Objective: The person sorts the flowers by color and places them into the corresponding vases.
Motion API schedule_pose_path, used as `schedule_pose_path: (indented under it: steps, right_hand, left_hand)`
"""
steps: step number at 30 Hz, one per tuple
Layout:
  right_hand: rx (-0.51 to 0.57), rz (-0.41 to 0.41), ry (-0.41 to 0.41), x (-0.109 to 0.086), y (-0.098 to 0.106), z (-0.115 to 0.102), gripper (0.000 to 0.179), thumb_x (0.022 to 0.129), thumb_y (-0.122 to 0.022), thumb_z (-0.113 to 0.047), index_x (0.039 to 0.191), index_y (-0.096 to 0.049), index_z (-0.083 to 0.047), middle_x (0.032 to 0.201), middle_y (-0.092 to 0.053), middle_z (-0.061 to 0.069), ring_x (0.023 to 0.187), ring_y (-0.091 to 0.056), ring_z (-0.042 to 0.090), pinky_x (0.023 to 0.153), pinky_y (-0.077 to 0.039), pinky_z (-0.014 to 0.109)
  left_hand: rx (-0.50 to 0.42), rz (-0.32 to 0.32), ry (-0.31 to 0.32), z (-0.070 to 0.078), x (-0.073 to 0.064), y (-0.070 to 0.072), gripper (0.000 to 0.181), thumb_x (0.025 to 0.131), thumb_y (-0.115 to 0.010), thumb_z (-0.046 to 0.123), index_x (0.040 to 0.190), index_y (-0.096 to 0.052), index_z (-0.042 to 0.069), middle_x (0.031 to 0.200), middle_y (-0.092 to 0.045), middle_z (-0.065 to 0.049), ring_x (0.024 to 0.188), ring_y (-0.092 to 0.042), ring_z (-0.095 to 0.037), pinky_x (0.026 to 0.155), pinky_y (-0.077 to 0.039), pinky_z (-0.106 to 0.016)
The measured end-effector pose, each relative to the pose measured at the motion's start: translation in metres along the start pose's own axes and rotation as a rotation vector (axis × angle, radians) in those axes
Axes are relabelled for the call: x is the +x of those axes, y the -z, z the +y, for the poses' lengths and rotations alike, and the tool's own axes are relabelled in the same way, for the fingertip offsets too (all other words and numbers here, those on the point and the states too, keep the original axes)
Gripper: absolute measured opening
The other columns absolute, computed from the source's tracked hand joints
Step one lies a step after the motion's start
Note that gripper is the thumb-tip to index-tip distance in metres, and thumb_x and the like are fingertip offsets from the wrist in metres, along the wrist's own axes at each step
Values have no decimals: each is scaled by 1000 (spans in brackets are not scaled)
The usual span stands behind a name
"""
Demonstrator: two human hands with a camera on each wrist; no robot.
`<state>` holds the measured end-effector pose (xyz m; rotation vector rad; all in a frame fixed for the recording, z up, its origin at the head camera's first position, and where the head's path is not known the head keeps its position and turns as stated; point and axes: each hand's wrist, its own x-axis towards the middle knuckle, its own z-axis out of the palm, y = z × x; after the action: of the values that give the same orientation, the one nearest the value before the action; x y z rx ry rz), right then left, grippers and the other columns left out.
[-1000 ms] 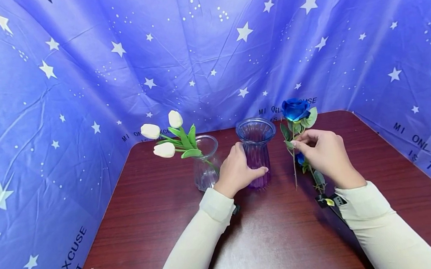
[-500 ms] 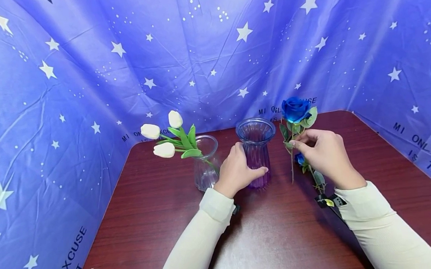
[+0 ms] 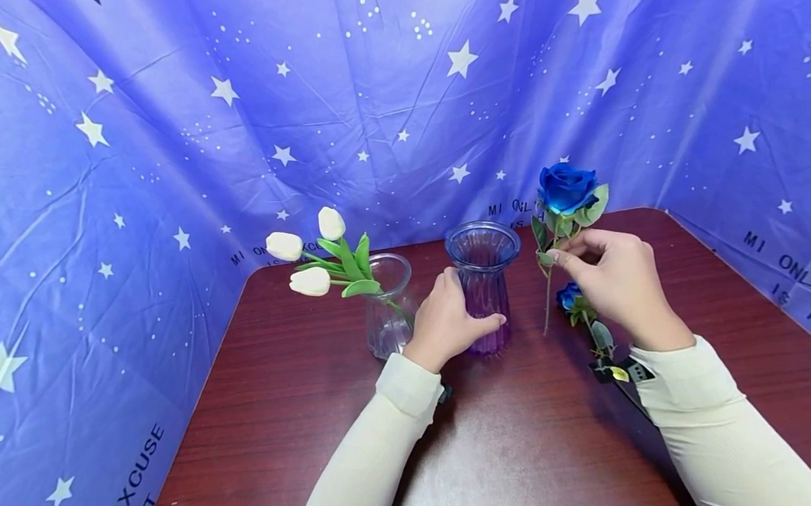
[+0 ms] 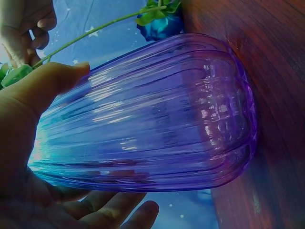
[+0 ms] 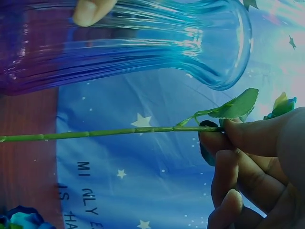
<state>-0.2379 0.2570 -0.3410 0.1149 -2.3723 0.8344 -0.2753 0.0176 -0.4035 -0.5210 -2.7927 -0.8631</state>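
My left hand [image 3: 450, 319] grips the ribbed glass vase [image 3: 485, 295], blue at the flared rim and purple at the base, standing upright on the table. In the left wrist view the thumb and fingers wrap round the vase [image 4: 143, 124] from both sides. To its right, my right hand [image 3: 616, 280] pinches the stem of a blue rose [image 3: 567, 187] between thumb and fingertips, just below the leaves. The bare green stem [image 5: 95, 133] hangs down beside the vase in the right wrist view. A second blue rose [image 3: 569, 298] lies on the table below the right hand.
Left of the left hand stands a clear glass vase [image 3: 385, 338] with white tulips [image 3: 311, 282] leaning out to the left. The dark red wooden table [image 3: 305, 442] backs onto a blue curtain [image 3: 370, 94] printed with stars.
The right hand has lifted the blue rose slightly up and to the right, its stem's lower end rising and swinging leftward. The left hand stays on the vase.
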Motion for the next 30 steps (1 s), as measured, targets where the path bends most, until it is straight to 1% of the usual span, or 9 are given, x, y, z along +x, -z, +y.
schedule_pose_path:
  steps: [7,9,11,15,18,21,30]
  right_hand:
    - [19,48,-4,6,10,-1,19,90,-80,-36,87,-80,-17,76,-76,3,58,-54,-8,56,-38,18]
    - [31,59,-9,7,13,-2,19,90,-80,-35,87,-81,-16,75,-75,1,58,-54,-9,56,-38,17]
    - [40,67,-14,8,16,-3,20,89,-80,-35,87,-81,-15,73,-74,-6,59,-54,-11,57,-39,16]
    - [59,84,-15,11,19,-3,20,89,-81,-34,87,-81,-13,70,-64,-28,60,-55,-12,58,-39,13]
    - [83,94,-9,13,21,-4,20,89,-82,-32,88,-81,-12,70,-58,-38,60,-55,-13,59,-40,12]
    - [104,98,-7,14,22,-6,20,89,-82,-31,89,-81,-11,70,-57,-39,60,-55,-11,60,-40,11]
    - [159,104,-31,15,27,-10,20,89,-82,-31,92,-82,-11,72,-61,-37,62,-58,-9,60,-42,10]
  left_hand:
    - [16,5,-3,0,0,-2,94,75,-84,62,139,-46,6,123,-61,-7,105,-69,-26,88,-59,-43]
    - [16,5,-4,0,0,-1,95,75,-84,63,140,-46,6,124,-61,-7,105,-69,-26,88,-59,-43]
    - [20,5,-7,0,0,-2,95,75,-84,63,140,-45,5,124,-60,-7,106,-69,-26,89,-59,-43]
    - [21,10,-10,0,1,-1,94,74,-84,62,139,-46,6,123,-61,-6,106,-69,-26,88,-59,-44]
    - [19,12,-6,-1,1,-1,93,74,-84,62,138,-47,7,121,-61,-5,104,-69,-25,87,-59,-44]
    - [16,13,-3,-1,2,-1,92,74,-85,62,137,-47,8,120,-61,-5,104,-69,-25,86,-59,-44]
    - [21,5,-5,-1,1,0,93,75,-84,62,139,-46,6,122,-61,-6,105,-69,-25,87,-59,-43]
